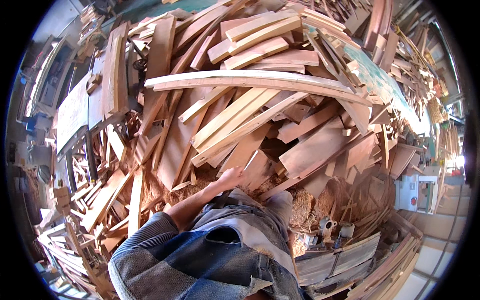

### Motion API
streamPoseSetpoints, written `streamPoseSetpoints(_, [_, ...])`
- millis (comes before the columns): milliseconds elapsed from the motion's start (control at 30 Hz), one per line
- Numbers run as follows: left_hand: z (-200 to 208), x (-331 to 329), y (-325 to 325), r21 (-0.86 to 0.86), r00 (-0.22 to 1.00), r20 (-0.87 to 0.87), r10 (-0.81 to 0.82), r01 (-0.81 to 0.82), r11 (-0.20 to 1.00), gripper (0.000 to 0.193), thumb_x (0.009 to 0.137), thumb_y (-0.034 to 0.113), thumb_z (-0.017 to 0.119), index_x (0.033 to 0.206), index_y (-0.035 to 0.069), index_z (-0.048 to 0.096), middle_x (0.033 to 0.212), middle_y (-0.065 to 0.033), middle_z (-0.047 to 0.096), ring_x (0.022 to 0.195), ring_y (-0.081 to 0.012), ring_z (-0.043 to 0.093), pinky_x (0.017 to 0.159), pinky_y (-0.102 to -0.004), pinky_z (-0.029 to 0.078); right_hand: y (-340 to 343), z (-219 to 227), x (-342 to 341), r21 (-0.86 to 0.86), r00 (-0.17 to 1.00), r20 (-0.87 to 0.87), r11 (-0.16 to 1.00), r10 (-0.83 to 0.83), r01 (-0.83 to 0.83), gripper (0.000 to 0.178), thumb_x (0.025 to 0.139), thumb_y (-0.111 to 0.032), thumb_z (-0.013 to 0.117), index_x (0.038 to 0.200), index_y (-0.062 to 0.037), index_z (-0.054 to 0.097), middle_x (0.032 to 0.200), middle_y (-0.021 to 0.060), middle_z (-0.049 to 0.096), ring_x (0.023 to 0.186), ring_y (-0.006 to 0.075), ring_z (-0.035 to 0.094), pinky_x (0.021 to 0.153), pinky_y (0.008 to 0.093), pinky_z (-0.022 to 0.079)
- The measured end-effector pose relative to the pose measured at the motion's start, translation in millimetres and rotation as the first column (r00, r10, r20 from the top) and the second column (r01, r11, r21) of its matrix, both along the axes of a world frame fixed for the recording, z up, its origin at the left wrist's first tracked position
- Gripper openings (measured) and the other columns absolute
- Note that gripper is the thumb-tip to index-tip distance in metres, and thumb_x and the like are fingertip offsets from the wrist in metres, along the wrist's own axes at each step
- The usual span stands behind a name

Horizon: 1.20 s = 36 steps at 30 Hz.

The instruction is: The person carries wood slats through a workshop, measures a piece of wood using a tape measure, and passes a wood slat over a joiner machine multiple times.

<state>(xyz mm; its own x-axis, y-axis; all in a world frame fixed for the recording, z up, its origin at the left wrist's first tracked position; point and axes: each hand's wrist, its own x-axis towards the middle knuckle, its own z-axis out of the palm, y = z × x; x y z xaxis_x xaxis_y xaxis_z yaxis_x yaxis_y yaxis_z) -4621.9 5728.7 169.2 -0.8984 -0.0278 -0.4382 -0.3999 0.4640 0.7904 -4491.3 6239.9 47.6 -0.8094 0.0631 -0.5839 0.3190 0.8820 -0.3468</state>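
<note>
Curling fist-like, the left hand (231, 177) sat just beside a flat, pinkish-brown wooden board (257, 169) at the near edge of the jumbled brown lumber pile (235, 125); whether it gripped anything, I couldn't tell!

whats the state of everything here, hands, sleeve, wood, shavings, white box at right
left hand: fingers curled in, no held thing visible
right hand: can't be made out
striped sleeve: ends near the elbow, forearm bare
wood pile: loosely heaped, pieces at many angles
long pale strips: lying across the pile
shavings: loose, heaped
white box: upright, power can't be told
</note>
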Motion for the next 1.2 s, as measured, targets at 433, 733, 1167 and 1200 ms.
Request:
streamPoseSetpoints(433, [54, -3, -35, 0.108, 0.963, -0.187, 0.192, -0.174, 0.979, 0.028, 0.084, 0.022, 0.068, 0.102, 0.001, 0.063, 0.093, -0.0196, 0.069, 0.087, -0.0349, 0.068, 0.074, -0.0423, 0.053, -47, 53, 1, 0.063, 0.994, -0.107, 0.998, -0.016, 0.023, 0.034, 0.082, -0.019, 0.06, 0.11, -0.0038, 0.073, 0.105, 0.021, 0.072, 0.099, 0.0347, 0.07, 0.088, 0.0401, 0.054])
streamPoseSetpoints(733, [56, -28, -80, 0.216, 0.851, -0.347, 0.394, -0.336, 0.917, 0.022, 0.083, 0.016, 0.069, 0.101, 0.002, 0.065, 0.078, -0.0149, 0.065, 0.068, -0.027, 0.063, 0.064, -0.0375, 0.051, -37, 57, 23, 0.026, 0.987, -0.141, 0.996, 0.082, -0.08, 0.03, 0.088, -0.018, 0.053, 0.107, -0.0099, 0.075, 0.094, 0.0213, 0.072, 0.089, 0.0392, 0.069, 0.076, 0.0467, 0.053])
streamPoseSetpoints(1167, [45, -223, -235, -0.303, 0.823, -0.552, 0.131, -0.345, 0.888, 0.058, 0.084, 0.035, 0.074, 0.13, 0.002, 0.059, 0.118, -0.0261, 0.066, 0.112, -0.041, 0.063, 0.097, -0.0475, 0.05, -110, 102, 16, 0.159, 0.961, 0.098, 0.957, -0.26, 0.243, 0.031, 0.089, -0.029, 0.058, 0.109, -0.0118, 0.074, 0.099, 0.0212, 0.071, 0.095, 0.0391, 0.069, 0.081, 0.0456, 0.054])
streamPoseSetpoints(1200, [27, -243, -253, -0.379, 0.823, -0.562, 0.084, -0.346, 0.858, 0.062, 0.084, 0.036, 0.074, 0.131, -0.001, 0.057, 0.13, -0.0272, 0.06, 0.122, -0.0416, 0.057, 0.104, -0.048, 0.045, -113, 107, 16, 0.155, 0.959, 0.09, 0.955, -0.269, 0.254, 0.031, 0.089, -0.029, 0.058, 0.109, -0.0118, 0.074, 0.1, 0.0211, 0.071, 0.096, 0.0384, 0.069, 0.083, 0.0453, 0.054])
